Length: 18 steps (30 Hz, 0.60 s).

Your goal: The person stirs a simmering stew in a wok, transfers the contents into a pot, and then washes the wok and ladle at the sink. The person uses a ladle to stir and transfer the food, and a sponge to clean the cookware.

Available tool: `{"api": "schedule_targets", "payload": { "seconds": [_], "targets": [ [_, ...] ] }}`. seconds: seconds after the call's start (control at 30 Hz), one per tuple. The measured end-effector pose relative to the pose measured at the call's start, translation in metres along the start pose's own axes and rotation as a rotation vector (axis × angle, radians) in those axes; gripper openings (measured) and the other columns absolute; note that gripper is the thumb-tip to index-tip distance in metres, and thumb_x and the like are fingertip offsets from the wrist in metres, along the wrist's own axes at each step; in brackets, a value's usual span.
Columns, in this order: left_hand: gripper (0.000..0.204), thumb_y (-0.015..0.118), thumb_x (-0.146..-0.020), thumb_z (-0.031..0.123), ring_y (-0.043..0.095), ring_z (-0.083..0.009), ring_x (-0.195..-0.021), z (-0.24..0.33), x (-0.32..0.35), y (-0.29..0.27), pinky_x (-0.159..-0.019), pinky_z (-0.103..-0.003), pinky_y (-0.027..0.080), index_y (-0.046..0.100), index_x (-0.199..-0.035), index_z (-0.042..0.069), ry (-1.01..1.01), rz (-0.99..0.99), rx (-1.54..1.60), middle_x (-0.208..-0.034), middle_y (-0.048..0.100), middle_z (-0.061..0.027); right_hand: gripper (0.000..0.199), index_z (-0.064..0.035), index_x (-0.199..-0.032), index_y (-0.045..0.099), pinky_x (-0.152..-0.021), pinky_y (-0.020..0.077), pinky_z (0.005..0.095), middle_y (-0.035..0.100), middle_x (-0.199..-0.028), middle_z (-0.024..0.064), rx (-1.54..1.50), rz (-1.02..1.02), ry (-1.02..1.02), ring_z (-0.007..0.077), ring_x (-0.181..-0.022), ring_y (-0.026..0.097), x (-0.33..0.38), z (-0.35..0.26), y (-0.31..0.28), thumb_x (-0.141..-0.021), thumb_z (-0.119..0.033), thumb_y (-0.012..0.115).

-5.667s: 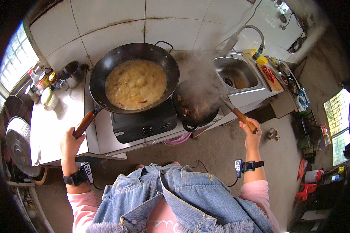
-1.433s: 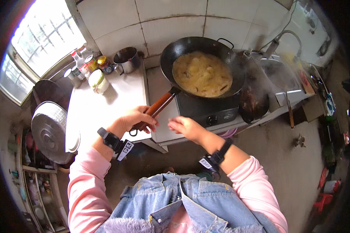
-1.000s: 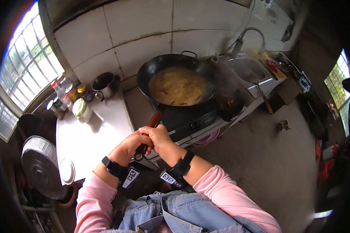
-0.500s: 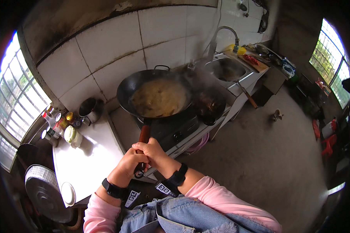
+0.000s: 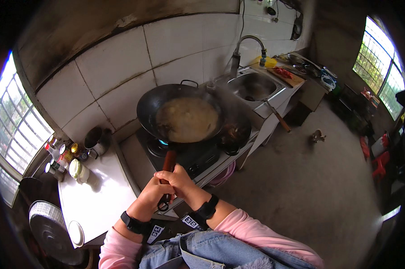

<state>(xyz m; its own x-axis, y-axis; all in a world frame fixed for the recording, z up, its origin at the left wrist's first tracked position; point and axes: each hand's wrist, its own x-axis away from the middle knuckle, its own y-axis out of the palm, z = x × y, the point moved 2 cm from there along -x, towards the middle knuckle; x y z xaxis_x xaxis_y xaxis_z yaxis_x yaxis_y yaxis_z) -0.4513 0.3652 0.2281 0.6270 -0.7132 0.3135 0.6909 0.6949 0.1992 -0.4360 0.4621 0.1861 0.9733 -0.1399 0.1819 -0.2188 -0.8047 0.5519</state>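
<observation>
A large black wok [image 5: 144, 107] of bubbling, cloudy yellowish broth [image 5: 189, 119] is over the gas stove [image 5: 198, 163]. Its wooden handle [image 5: 169, 160] points toward me. My left hand [image 5: 156, 191] and my right hand [image 5: 179, 180] are both closed around that handle, one against the other. Blue flame [image 5: 163, 143] shows below the wok's near left side. Whether the wok rests on the burner or hangs just above it, I cannot tell. To its right sits a smaller dark pan [image 5: 238, 143] with dark food inside, partly behind steam.
A metal sink [image 5: 251, 86] with a tall faucet [image 5: 249, 38] lies right of the stove; a long wooden handle [image 5: 278, 116] juts from its edge. Red food lies on a cutting board [image 5: 294, 80] beyond. Jars [image 5: 79, 170] and a pot [image 5: 94, 142] stand on the white counter [image 5: 99, 201].
The wok has shifted right relative to the stove, and blue flame now shows at its near left. Both hands stay on the handle. The whole view has shifted slightly.
</observation>
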Motion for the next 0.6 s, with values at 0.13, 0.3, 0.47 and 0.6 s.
{"api": "schedule_targets", "payload": {
  "seconds": [0.13,0.3,0.47,0.6],
  "targets": [
    [0.018,0.053,-0.063,0.001,0.053,-0.0161,-0.042,0.006,-0.005,0.009,-0.036,-0.023,0.038,0.052,-0.079,-0.005,-0.027,-0.008,-0.088,-0.057,0.053,-0.0084,0.026,0.0055,-0.084,0.050,-0.049,0.0452,0.0277,0.055,-0.069,0.0097,-0.030,0.009,-0.008,0.0162,-0.058,0.055,-0.002,-0.004,-0.011,-0.072,-0.012,0.065],
    [0.014,0.052,-0.063,0.001,0.053,-0.0164,-0.042,0.009,-0.013,0.018,-0.035,-0.023,0.038,0.052,-0.077,-0.004,-0.053,0.004,-0.109,-0.057,0.054,-0.0086,0.029,0.0043,-0.088,0.050,-0.054,0.0472,0.0268,0.057,-0.074,0.0100,-0.052,-0.007,0.001,0.0156,-0.063,0.057,-0.004,-0.009,-0.020,-0.072,-0.015,0.065],
    [0.012,0.054,-0.061,-0.001,0.053,-0.0166,-0.042,0.012,-0.020,0.022,-0.037,-0.025,0.042,0.052,-0.072,-0.004,-0.080,0.019,-0.125,-0.055,0.053,-0.0097,0.023,0.0066,-0.084,0.051,-0.049,0.0460,0.0274,0.056,-0.070,0.0101,-0.141,-0.039,-0.014,0.0157,-0.058,0.055,-0.003,-0.014,-0.026,-0.074,-0.011,0.062],
    [0.014,0.054,-0.061,-0.002,0.052,-0.0162,-0.042,0.017,-0.019,0.029,-0.036,-0.025,0.042,0.052,-0.074,-0.004,-0.099,0.039,-0.133,-0.055,0.053,-0.0092,0.022,0.0068,-0.083,0.052,-0.049,0.0461,0.0270,0.056,-0.070,0.0107,-0.145,-0.021,0.003,0.0159,-0.058,0.056,-0.002,-0.019,-0.027,-0.075,-0.011,0.061]
  ]
}}
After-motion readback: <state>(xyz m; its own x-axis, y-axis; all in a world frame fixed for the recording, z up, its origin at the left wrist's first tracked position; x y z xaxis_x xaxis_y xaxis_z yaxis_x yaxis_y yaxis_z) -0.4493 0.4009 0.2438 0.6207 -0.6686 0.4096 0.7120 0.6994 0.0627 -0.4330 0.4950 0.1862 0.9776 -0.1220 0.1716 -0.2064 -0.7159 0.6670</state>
